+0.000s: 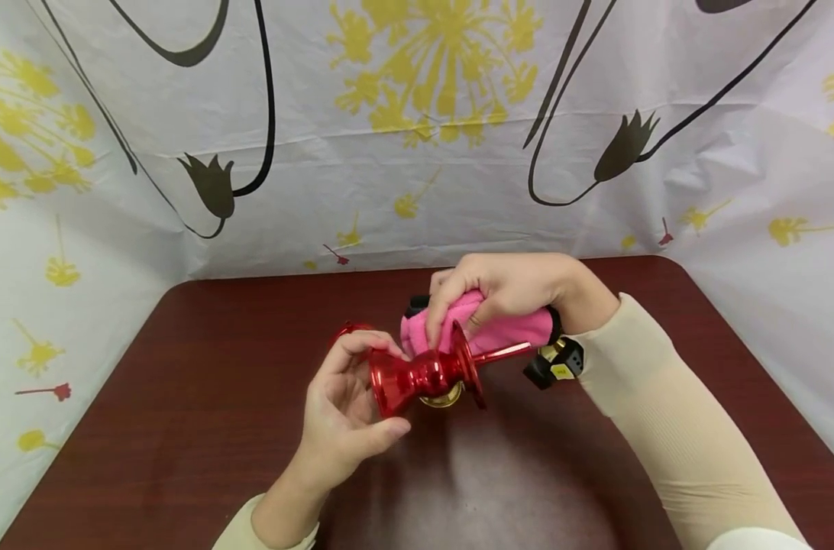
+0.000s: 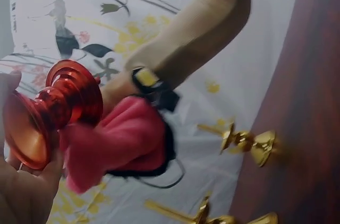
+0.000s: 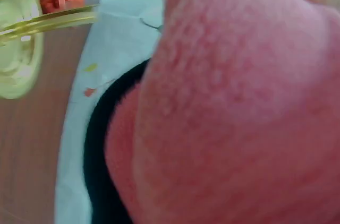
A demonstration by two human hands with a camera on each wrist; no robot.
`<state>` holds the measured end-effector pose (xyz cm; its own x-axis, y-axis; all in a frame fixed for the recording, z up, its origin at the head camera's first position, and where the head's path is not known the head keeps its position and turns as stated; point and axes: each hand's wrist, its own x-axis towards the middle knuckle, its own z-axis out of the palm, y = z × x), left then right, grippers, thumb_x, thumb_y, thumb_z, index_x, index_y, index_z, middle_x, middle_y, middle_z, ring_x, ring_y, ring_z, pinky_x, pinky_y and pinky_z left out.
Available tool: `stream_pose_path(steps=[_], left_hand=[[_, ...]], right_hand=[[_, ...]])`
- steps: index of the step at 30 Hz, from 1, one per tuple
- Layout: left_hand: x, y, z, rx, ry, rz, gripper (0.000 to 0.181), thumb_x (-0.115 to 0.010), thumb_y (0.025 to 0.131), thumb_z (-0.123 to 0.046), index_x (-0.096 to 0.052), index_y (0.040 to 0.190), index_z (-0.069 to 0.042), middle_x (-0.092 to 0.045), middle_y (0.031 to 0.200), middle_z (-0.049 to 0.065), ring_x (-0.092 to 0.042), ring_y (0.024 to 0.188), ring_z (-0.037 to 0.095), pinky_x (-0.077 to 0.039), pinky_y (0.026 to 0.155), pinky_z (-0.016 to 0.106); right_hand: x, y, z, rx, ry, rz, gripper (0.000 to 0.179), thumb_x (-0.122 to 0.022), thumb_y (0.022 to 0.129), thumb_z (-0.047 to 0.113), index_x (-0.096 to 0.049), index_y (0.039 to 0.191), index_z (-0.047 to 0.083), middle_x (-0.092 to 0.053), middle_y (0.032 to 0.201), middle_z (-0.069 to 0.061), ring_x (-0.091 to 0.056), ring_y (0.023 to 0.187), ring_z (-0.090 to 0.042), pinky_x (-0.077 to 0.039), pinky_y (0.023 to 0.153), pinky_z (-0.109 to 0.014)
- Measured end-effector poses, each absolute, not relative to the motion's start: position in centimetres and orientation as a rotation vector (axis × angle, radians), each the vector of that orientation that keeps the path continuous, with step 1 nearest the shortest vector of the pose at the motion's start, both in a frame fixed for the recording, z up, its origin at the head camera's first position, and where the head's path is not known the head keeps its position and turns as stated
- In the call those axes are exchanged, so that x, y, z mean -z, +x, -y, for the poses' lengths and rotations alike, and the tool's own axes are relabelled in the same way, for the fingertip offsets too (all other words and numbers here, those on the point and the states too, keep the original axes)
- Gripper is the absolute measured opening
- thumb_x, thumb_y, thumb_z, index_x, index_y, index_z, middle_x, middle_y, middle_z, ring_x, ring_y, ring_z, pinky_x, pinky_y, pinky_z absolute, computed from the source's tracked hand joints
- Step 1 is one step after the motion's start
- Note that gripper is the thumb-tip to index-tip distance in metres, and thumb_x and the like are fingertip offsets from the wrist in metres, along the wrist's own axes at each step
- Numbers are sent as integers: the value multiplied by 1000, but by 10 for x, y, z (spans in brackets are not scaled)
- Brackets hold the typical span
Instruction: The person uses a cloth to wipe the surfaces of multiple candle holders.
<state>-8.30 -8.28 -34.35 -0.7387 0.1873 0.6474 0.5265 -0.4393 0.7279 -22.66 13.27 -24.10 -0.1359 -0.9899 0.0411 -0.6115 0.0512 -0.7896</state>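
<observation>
A shiny red metal candlestick (image 1: pixel 427 372) with a thin spike lies tilted on its side above the table. My left hand (image 1: pixel 337 428) grips it by its flared foot, with the spike pointing right. A pink fuzzy cloth (image 1: pixel 513 327) with black edging is pinched in my right hand (image 1: pixel 509 284), which reaches over from behind the candlestick. In the left wrist view the cloth (image 2: pixel 122 136) hangs close beside the red candlestick (image 2: pixel 61 99). Whether the cloth touches its stem cannot be told. Pink fabric fills most of the right wrist view.
Two gold candlesticks stand on the table; one (image 2: pixel 244 143) shows whole and the other (image 2: pixel 228 218) is cut off. Behind my left hand another red object (image 1: pixel 351 328) peeks out. A patterned white sheet (image 1: pixel 403 176) surrounds the dark red table (image 1: pixel 204 397).
</observation>
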Motion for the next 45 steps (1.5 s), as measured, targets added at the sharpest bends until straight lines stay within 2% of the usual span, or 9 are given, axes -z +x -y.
stream_pose_path(steps=[6,14,20,24,28,33,36,40,45], left_hand=[[344,-82,82,2252,-1089,1576,60,-82,81,-15,-48,127,3,-55,124,5,-61,111,13,-56,90,23],[347,-83,79,2281,-1047,1733,66,-83,80,-10,-42,124,18,-55,119,5,-61,110,16,-58,88,31],[349,-85,80,2286,-1019,1764,65,-84,79,-11,-45,125,13,-56,118,9,-61,111,18,-58,89,31],[351,-83,81,2279,-1029,1799,65,-83,80,-15,-46,126,10,-55,122,7,-61,112,17,-58,88,32],[353,-82,81,2278,-1045,1811,68,-83,80,-19,-45,126,12,-57,124,0,-63,114,15,-58,90,31],[354,-83,81,2295,-1059,1783,69,-83,81,-19,-44,127,14,-59,125,-1,-63,113,14,-58,91,31],[353,-84,82,2313,-1073,1755,69,-83,81,-18,-43,126,16,-59,124,-1,-63,113,13,-57,90,29],[351,-84,83,2320,-1107,1720,68,-83,81,-17,-43,123,18,-58,121,0,-62,110,12,-57,88,28],[351,-85,83,2298,-1152,1680,65,-81,83,-20,-45,124,15,-58,120,2,-62,109,15,-58,88,30]], right_hand=[[242,-227,-137,881,-1672,-1770,46,-62,77,-16,-76,106,17,-66,101,0,-55,92,-18,-49,65,-27],[221,-228,-149,862,-1716,-1702,35,-65,86,-9,-75,106,18,-68,100,0,-52,95,-20,-49,77,-29],[201,-218,-151,842,-1806,-1576,47,-55,81,-19,-75,102,18,-74,97,3,-47,97,-22,-38,87,-34],[198,-208,-141,763,-1861,-1517,44,-57,79,-19,-76,95,18,-71,83,6,-44,91,-20,-36,83,-34],[196,-201,-129,646,-1851,-1586,43,-56,85,-16,-77,87,21,-65,68,8,-45,88,-17,-40,72,-29],[194,-200,-126,610,-1804,-1620,40,-55,89,-11,-78,85,21,-72,81,17,-44,89,-16,-38,76,-29],[198,-202,-128,646,-1798,-1610,39,-57,87,-13,-77,85,20,-72,85,18,-42,90,-17,-36,80,-32],[208,-209,-134,772,-1816,-1582,43,-57,81,-19,-77,87,18,-73,87,11,-45,94,-19,-36,87,-34],[229,-220,-143,988,-1857,-1513,44,-52,81,-23,-77,91,12,-76,93,-2,-55,102,-23,-34,92,-36]])
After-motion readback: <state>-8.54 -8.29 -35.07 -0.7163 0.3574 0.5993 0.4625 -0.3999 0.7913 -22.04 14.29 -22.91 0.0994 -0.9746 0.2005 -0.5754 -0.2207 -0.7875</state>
